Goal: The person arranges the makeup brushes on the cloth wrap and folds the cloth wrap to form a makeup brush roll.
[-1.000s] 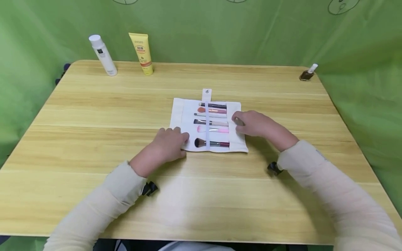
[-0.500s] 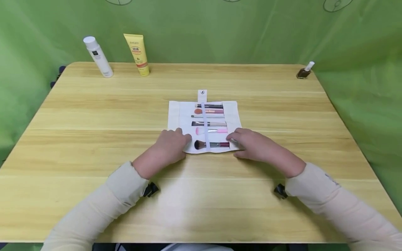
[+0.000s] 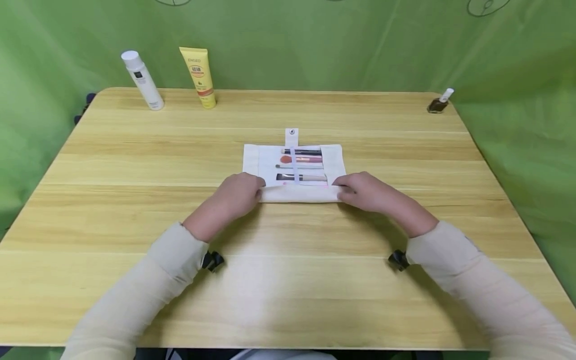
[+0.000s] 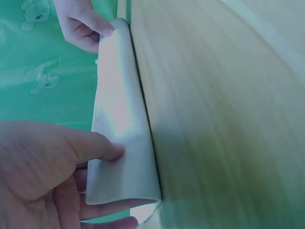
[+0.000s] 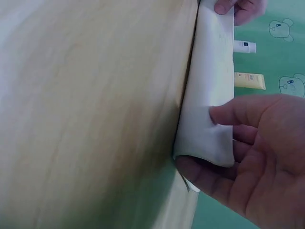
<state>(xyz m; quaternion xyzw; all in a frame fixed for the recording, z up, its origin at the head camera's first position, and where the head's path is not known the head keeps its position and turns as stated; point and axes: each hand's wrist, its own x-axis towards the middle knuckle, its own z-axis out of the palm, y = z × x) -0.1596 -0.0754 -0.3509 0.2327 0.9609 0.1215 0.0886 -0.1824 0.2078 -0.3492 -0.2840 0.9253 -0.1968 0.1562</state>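
A white fabric brush roll (image 3: 270, 162) lies on the table, its near edge folded up and over. Several makeup brushes (image 3: 310, 177) lie across it under a narrow strap, and the fold covers the nearest ones. At the left end of the fold, my left hand (image 3: 240, 194) pinches the cloth, thumb on the outside and fingers inside, as the left wrist view shows. My right hand (image 3: 366, 191) pinches the right end the same way; in the right wrist view its fingers (image 5: 205, 176) reach into the fold. A snap tab (image 3: 291, 136) sticks out from the far edge.
Along the table's (image 3: 288, 290) far edge stand a white bottle (image 3: 144, 82) and a yellow tube (image 3: 199, 79) at the left. A dark nail polish bottle (image 3: 438, 104) stands at the far right corner. Behind hangs a green curtain (image 3: 306, 45).
My right hand has come down from the roll's right side to its near corner. Both hands have folded the near edge up and away from me, over the nearest brushes.
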